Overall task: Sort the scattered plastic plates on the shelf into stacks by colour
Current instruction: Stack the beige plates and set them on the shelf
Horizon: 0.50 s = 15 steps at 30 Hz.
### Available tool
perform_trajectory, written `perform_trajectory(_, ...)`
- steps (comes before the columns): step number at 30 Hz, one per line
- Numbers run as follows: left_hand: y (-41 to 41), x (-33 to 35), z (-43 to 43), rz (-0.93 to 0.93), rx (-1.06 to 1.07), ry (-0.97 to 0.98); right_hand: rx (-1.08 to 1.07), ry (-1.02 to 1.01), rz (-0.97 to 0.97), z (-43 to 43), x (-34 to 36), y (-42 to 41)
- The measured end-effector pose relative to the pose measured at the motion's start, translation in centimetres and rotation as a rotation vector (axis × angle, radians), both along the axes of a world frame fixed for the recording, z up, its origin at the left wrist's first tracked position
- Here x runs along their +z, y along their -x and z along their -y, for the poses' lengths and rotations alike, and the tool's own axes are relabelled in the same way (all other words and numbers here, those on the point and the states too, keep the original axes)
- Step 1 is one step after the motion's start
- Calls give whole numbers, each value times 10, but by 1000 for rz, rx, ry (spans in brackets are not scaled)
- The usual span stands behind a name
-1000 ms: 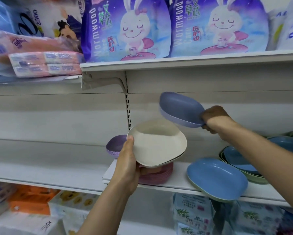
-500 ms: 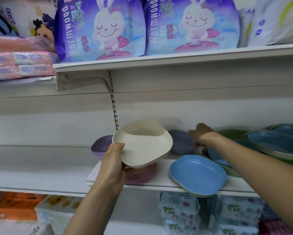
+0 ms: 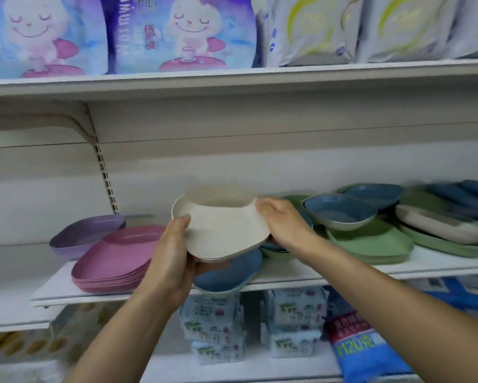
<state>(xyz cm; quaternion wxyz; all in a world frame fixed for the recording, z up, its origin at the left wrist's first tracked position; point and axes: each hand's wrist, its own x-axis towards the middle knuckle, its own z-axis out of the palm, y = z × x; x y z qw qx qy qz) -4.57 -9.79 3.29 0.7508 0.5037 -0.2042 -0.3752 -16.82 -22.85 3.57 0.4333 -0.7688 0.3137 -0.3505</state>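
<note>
Moved: the right hand (image 3: 285, 225), which was reaching to the back of the shelf (image 3: 301, 272) half a second ago, has come over to the right rim of the cream plates (image 3: 224, 230). The left hand (image 3: 171, 261) has kept its hold on them throughout.
Left hand: grips the near-left rim of the cream plates, thumb on top and fingers curled underneath.
Right hand: fingers fairly straight and laid against the right rim. Holds nothing else.
Cream plates: held above the front of the shelf, tilted towards the camera. The rim lines suggest two nested together.
Low blue plate (image 3: 226, 275): one, directly under the held plates, overhanging the shelf's front edge.
Pink stack (image 3: 116, 258): one pile at the left, about five rims showing. Blur prevents an exact count.
Purple plate (image 3: 80, 236): one visible, behind and left of the pink stack, touching it.
Green plate (image 3: 370, 241): one large, right of the right hand, with more green under and behind it.
Raised blue plates: two, a front one (image 3: 340, 214) resting on the green plate and a back one (image 3: 373, 192) behind it.
Spare cream plate (image 3: 437, 223): one, further right, lying in another green plate (image 3: 448, 247).
Dark blue plates (image 3: 462, 192): several at the far right, too blurred to count.
Packs: two rabbit-printed ones (image 3: 182, 34) on the shelf above, leaf-printed ones (image 3: 213, 319) stacked on the shelf below.
</note>
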Motion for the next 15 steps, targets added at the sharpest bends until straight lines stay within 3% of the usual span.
perform_trajectory(5, 24, 5, 10, 30, -107, -25, -31, -92, 13, 0, 0, 46)
perform_trajectory(9, 39, 8, 13, -21, -167, -10, -357, 74, -90, 34, 3, 97)
perform_trajectory(12, 44, 6, 13, -40, -197, -15, -624, 143, -311, 75, 1, 138)
perform_trajectory(15, 47, 3, 14, -36, -211, -35, -713, 112, -567, 95, 3, 158)
